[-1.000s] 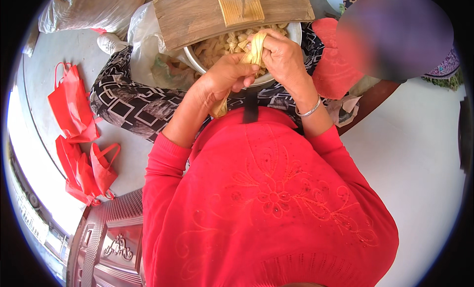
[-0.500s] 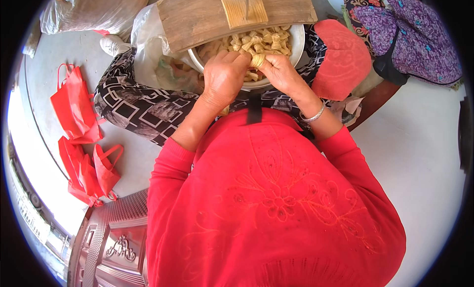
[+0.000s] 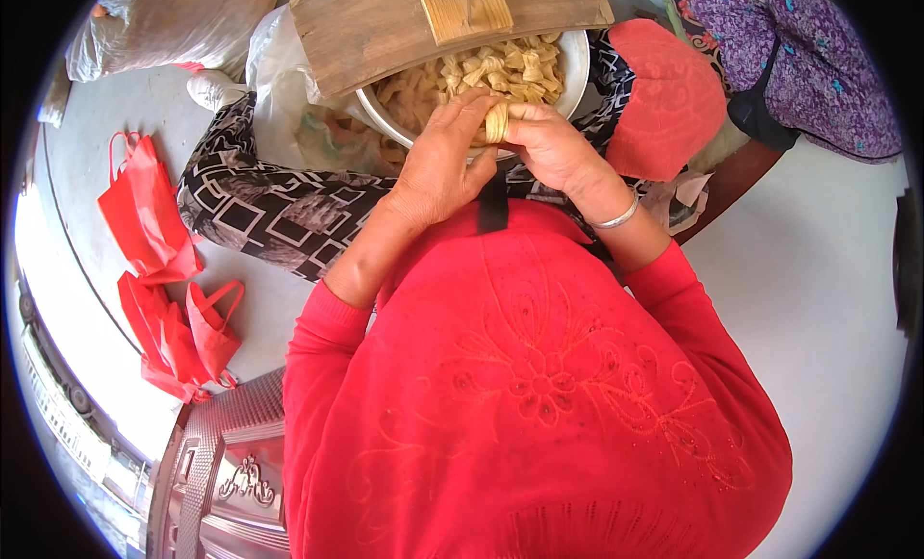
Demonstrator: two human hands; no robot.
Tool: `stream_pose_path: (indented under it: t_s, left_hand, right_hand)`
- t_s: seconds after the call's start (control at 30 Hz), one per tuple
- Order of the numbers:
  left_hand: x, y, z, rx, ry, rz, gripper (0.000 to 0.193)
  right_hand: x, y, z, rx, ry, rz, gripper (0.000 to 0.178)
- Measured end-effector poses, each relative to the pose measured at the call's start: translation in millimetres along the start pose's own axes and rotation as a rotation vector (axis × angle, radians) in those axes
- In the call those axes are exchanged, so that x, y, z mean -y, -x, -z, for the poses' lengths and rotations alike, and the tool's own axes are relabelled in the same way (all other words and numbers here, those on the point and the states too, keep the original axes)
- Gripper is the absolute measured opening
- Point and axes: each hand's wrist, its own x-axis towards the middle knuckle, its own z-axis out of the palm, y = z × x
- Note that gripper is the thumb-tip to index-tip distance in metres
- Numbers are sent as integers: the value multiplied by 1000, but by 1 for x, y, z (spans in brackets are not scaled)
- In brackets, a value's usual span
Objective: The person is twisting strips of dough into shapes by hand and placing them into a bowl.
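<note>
the left hand (image 3: 438, 165) has uncurled, thumb apart; whether it grips, i cannot tell. the right hand (image 3: 556, 147) pinches 1 wound yellow strip (image 3: 497, 122) over the basin's near side. many knotted pieces (image 3: 525, 70) look finished inside the basin (image 3: 580, 70); this 1 isn't in yet.

Got a folded yellow strip (image 3: 496, 123) between left hand (image 3: 439, 165) and right hand (image 3: 558, 147), right above a metal pot (image 3: 578, 70) of knotted pieces (image 3: 525, 70).

Yellow strip (image 3: 497, 123), a long loop a second ago, now a compact bundle.
</note>
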Motion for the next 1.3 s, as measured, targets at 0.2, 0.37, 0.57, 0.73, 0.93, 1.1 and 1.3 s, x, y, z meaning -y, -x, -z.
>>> stream_pose_path:
  t_s: [0.2, 0.37, 0.57, 0.73, 0.93, 1.1, 1.3]
  left_hand:
    - [-9, -20, -9, -155, 65, 158, 29]
    - [3, -26, -20, -176, 192, 311, 19]
    - [13, -20, -23, -147, 777, 508, 21]
    - [-25, -5, -8, -189, 987, 620, 29]
    - [-9, 0, -3, -152, 418, 309, 40]
    - [1, -8, -6, -146, 330, 287, 34]
    - [4, -6, -13, -124, 478, 330, 31]
  right_hand:
    - [3, -9, -4, -187, 755, 636, 9]
    - [10, 1, -12, -311, 1105, 816, 11]
    - [18, -4, -16, -345, 840, 826, 9]
    - [26, -15, -13, -379, 603, 727, 11]
    - [28, 1, -9, -220, 606, 648, 12]
    - [27, 8, -8, -203, 855, 792, 11]
    - [39, 10, -2, -223, 864, 669, 8]
